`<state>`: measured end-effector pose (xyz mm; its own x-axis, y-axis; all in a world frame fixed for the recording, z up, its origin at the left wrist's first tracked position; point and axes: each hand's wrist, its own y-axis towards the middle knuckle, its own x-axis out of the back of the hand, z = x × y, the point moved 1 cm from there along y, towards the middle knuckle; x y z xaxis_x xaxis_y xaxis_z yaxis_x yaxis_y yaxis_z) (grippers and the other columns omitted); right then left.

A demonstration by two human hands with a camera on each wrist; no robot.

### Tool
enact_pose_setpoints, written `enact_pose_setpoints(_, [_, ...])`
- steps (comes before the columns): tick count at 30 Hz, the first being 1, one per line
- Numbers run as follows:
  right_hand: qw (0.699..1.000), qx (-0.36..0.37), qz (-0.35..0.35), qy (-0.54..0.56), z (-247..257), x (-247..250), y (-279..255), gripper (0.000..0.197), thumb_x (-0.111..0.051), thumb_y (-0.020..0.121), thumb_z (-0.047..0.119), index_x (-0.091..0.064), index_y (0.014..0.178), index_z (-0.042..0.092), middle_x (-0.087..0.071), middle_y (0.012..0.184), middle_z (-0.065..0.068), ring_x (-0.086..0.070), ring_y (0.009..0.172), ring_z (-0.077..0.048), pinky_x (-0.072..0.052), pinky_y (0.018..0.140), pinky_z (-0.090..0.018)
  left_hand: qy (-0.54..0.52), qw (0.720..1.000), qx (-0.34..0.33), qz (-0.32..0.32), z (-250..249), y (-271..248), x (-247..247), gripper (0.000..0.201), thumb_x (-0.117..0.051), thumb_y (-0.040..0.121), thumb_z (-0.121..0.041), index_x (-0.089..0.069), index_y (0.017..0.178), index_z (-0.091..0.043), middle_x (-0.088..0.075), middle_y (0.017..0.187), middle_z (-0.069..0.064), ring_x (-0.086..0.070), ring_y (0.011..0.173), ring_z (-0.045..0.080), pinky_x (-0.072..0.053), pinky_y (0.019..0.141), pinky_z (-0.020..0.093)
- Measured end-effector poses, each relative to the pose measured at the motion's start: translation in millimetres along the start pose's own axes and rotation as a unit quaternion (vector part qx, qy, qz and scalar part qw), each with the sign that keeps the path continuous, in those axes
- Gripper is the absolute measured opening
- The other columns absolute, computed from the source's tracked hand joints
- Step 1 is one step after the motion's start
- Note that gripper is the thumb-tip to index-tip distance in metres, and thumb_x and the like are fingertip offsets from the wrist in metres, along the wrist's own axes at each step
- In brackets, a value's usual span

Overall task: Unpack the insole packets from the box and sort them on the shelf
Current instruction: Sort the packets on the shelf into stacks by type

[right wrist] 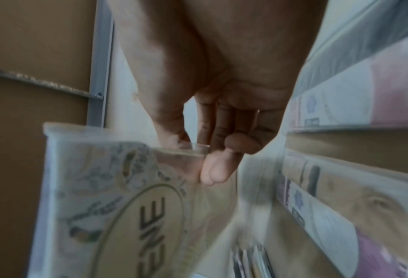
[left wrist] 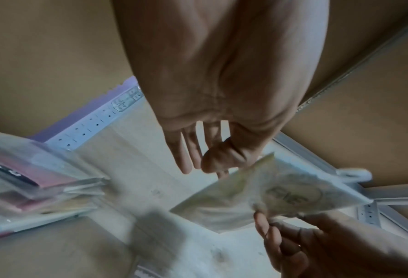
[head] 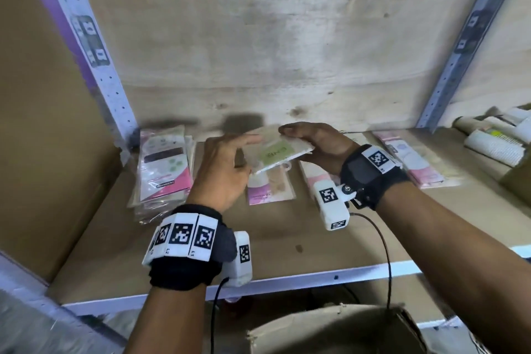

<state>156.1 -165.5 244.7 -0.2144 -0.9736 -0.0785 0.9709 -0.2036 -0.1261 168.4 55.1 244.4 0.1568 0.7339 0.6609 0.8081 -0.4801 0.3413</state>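
Observation:
A clear insole packet with a pale green label [head: 273,152] is held above the wooden shelf [head: 287,238]. My right hand [head: 301,144] pinches its right end, thumb on top and fingers beneath. The right wrist view shows that hand [right wrist: 212,154] pinching the packet [right wrist: 126,206] at its edge. My left hand [head: 235,152] is at the packet's left end with its fingers straight. In the left wrist view the packet [left wrist: 281,190] has a corner beside the bent thumb of that hand [left wrist: 205,156]. The cardboard box [head: 339,330] stands below the shelf's front edge.
On the shelf lie a stack of pink-and-black packets [head: 163,164] at the left, a pink packet [head: 270,187] under my hands, and more pink packets [head: 411,158] at the right. White rolls [head: 500,141] sit in a box at the far right. Metal uprights flank the bay.

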Motion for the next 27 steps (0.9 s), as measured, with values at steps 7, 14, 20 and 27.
enact_pose_setpoints(7, [0.996, 0.042, 0.01, 0.082, 19.4, 45.8, -37.7, 0.024, -0.059, 0.095, 0.024, -0.071, 0.108, 0.008, -0.068, 0.093, -0.006, -0.06, 0.068, -0.016, -0.036, 0.063, -0.026, -0.01, 0.987, -0.122, -0.107, -50.2, 9.6, -27.5, 0.033, -0.072, 0.086, -0.013, -0.072, 0.113, -0.031, -0.068, 0.1, -0.012, -0.058, 0.088, 0.0, -0.039, 0.074, -0.001])
enact_pose_setpoints(14, [0.977, 0.2, -0.068, -0.015, 16.8, 107.2, -61.1, 0.017, -0.053, 0.097, 0.011, -0.067, 0.102, 0.002, -0.059, 0.081, -0.017, -0.05, 0.064, -0.019, -0.035, 0.054, -0.025, -0.083, 0.972, -0.163, -0.148, -94.2, 50.8, -62.9, 0.024, -0.065, 0.092, -0.033, -0.074, 0.11, -0.018, -0.074, 0.108, -0.009, -0.069, 0.088, 0.001, -0.056, 0.077, 0.022])
enact_pose_setpoints(20, [0.922, 0.194, -0.155, -0.296, -21.0, 159.2, -63.8, 0.015, -0.073, 0.086, 0.026, -0.069, 0.09, 0.012, -0.048, 0.07, -0.001, -0.045, 0.067, -0.009, -0.037, 0.062, -0.018, -0.272, 0.96, -0.047, -0.042, -82.9, 71.8, -114.7, 0.021, -0.067, 0.091, -0.018, -0.074, 0.11, -0.015, -0.076, 0.104, -0.005, -0.071, 0.079, 0.009, -0.057, 0.066, 0.03])
enact_pose_setpoints(27, [0.981, 0.119, -0.054, -0.142, -41.3, 181.2, -61.4, 0.017, -0.063, 0.095, 0.017, -0.061, 0.1, 0.001, -0.038, 0.065, -0.012, -0.034, 0.057, -0.016, -0.03, 0.049, -0.017, -0.365, 0.926, 0.089, 0.035, -51.9, 85.6, -148.1, 0.027, -0.073, 0.087, -0.02, -0.07, 0.108, -0.003, -0.075, 0.102, 0.015, -0.071, 0.08, 0.025, -0.056, 0.061, 0.023])
